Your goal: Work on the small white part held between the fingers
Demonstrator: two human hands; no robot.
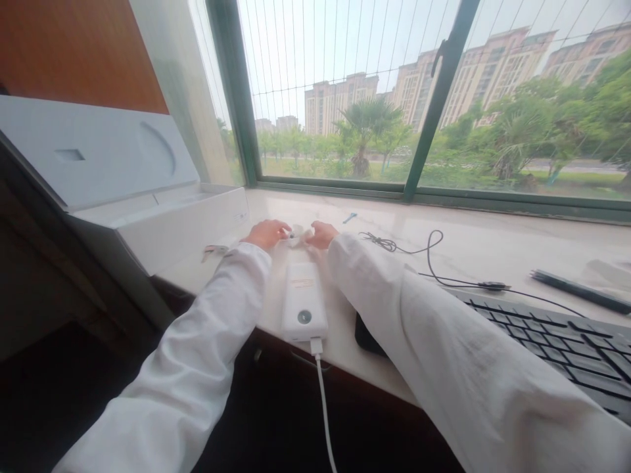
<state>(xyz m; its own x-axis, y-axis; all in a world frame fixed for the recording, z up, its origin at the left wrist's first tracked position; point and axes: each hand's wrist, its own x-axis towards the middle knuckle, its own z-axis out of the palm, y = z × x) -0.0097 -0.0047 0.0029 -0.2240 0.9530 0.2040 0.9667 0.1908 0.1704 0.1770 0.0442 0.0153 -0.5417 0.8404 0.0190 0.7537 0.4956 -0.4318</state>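
Observation:
Both my arms in white sleeves reach forward over a pale windowsill (473,243). My left hand (266,232) and my right hand (321,234) are closed, knuckles up, on a small white bundle (298,235) held between them; it looks like a coiled cable or cloth, too small to name. Just behind the hands lies a white power bank (303,302) with a white cable (323,401) plugged into its near end.
An open white box (148,217) with raised lid stands at the left. A black keyboard (557,341) lies at the right, with a black cable (428,256) and a dark pen-like bar (576,289). A dark object (367,338) lies under my right sleeve. The window is straight ahead.

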